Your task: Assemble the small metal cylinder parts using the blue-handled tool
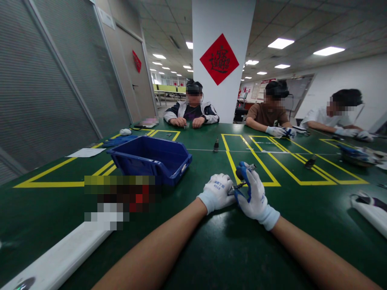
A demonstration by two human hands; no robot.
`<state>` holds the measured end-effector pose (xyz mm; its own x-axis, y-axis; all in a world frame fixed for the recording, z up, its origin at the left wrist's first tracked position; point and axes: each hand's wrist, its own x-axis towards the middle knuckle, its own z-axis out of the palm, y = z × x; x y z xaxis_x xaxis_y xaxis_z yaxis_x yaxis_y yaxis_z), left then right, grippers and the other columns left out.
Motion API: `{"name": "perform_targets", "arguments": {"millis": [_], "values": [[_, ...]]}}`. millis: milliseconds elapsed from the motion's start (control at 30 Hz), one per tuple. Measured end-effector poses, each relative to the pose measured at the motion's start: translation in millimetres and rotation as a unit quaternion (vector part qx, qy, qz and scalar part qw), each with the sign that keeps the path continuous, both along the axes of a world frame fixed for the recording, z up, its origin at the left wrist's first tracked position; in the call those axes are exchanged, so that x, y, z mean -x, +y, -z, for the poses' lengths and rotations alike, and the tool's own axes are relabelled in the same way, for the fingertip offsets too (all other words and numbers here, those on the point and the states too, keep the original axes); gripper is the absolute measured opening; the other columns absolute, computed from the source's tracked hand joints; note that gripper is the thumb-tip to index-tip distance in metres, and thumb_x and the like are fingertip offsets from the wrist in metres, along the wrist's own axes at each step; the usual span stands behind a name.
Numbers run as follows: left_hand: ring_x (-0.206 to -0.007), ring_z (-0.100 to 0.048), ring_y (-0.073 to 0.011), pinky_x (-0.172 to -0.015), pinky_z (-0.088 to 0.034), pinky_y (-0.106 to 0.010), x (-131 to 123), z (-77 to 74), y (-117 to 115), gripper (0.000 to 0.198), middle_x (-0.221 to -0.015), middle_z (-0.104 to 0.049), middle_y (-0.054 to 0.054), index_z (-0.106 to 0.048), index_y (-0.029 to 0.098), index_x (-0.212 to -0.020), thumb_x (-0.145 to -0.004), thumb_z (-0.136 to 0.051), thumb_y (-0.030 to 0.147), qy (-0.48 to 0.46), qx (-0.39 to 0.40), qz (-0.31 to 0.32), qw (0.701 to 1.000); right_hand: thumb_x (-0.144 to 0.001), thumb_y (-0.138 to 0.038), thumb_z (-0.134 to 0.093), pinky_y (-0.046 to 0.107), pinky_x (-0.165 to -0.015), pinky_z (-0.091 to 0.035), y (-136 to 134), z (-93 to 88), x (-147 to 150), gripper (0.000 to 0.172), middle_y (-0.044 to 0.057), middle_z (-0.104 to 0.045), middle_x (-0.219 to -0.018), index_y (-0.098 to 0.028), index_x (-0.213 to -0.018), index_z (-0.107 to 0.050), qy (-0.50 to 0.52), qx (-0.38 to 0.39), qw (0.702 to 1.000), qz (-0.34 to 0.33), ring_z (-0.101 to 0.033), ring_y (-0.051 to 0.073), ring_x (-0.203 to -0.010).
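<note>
Both my hands wear white gloves and meet above the green table point(193, 241). My right hand point(255, 195) is closed around blue-handled pliers point(243, 177), whose jaws point left. My left hand point(218, 191) is closed in a pinch on a small metal part point(233, 188) held at the pliers' tip; what the part is I cannot make out. The hands hover just in front of a yellow-taped rectangle point(242, 161) on the table.
A blue plastic bin point(151, 159) stands to the left of my hands. A white strip point(60, 257) lies at the near left. Small dark parts point(216, 145) point(310, 162) sit on the table. Three people sit across the table, by a white pillar point(222, 60).
</note>
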<state>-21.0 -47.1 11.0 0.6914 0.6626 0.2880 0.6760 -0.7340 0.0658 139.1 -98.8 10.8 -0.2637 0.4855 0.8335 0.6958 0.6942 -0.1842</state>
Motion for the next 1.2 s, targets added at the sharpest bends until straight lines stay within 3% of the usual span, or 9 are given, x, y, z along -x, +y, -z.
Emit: {"name": "perform_targets", "arguments": {"millis": [167, 367, 567, 833, 1033, 1200], "values": [[-0.094, -0.053, -0.0235, -0.083, -0.043, -0.038, 0.4, 6.4, 6.0, 0.042, -0.101, -0.055, -0.008, -0.059, 0.021, -0.095, -0.082, -0.041, 0.057, -0.055, 0.027, -0.062, 0.996, -0.077, -0.031, -0.054, 0.059, -0.101, -0.033, 3.6, 4.7, 1.0, 0.081, 0.010, -0.024, -0.149, -0.026, -0.146, -0.012, 0.009, -0.039, 0.998, 0.039, -0.031, 0.035, -0.131], [-0.092, -0.053, -0.0218, -0.083, -0.044, -0.036, 2.1, 3.4, 5.9, 0.039, -0.099, -0.055, -0.006, -0.056, 0.021, -0.094, -0.084, -0.039, 0.055, -0.101, 0.044, -0.088, 0.990, -0.084, -0.031, -0.048, 0.055, -0.104, -0.030, 6.0, -0.7, 0.9, 0.074, 0.011, -0.023, -0.149, -0.023, -0.147, -0.011, 0.015, 0.022, 0.995, 0.094, -0.025, 0.032, -0.135], [-0.097, -0.053, -0.0233, -0.087, -0.043, -0.036, 1.9, 2.5, 5.1, 0.033, -0.101, -0.056, -0.007, -0.054, 0.020, -0.098, -0.082, -0.045, 0.048, -0.078, 0.032, -0.077, 0.993, -0.088, -0.033, -0.044, 0.047, -0.104, -0.034, 8.8, -2.8, 2.5, 0.057, 0.008, -0.032, -0.146, -0.025, -0.143, -0.029, -0.044, 0.105, 0.991, 0.062, -0.031, 0.027, -0.133], [-0.096, -0.052, -0.0238, -0.086, -0.042, -0.037, 1.3, 2.3, 5.2, 0.030, -0.101, -0.055, -0.007, -0.054, 0.021, -0.096, -0.081, -0.046, 0.046, -0.085, 0.019, -0.120, 0.989, -0.089, -0.034, -0.044, 0.043, -0.104, -0.036, 15.5, 3.4, -0.6, 0.062, 0.009, -0.038, -0.142, -0.022, -0.146, -0.022, -0.037, 0.135, 0.989, 0.044, -0.037, 0.024, -0.129], [-0.092, -0.052, -0.0229, -0.084, -0.042, -0.036, -0.2, 4.4, 7.7, 0.028, -0.098, -0.055, -0.006, -0.053, 0.021, -0.094, -0.084, -0.041, 0.044, -0.105, 0.017, -0.149, 0.983, -0.091, -0.034, -0.041, 0.044, -0.104, -0.037, 15.6, 0.7, -1.2, 0.056, 0.008, -0.036, -0.144, -0.025, -0.144, -0.028, -0.095, 0.158, 0.983, 0.018, -0.035, 0.024, -0.131], [-0.093, -0.052, -0.0234, -0.084, -0.042, -0.036, -0.3, 4.4, 9.4, 0.028, -0.098, -0.055, -0.007, -0.052, 0.021, -0.094, -0.083, -0.042, 0.044, -0.097, 0.017, -0.150, 0.984, -0.091, -0.036, -0.041, 0.044, -0.104, -0.036, 17.1, 2.1, -2.9, 0.056, 0.007, -0.033, -0.146, -0.025, -0.144, -0.027, -0.087, 0.175, 0.981, 0.012, -0.034, 0.024, -0.132]]}}
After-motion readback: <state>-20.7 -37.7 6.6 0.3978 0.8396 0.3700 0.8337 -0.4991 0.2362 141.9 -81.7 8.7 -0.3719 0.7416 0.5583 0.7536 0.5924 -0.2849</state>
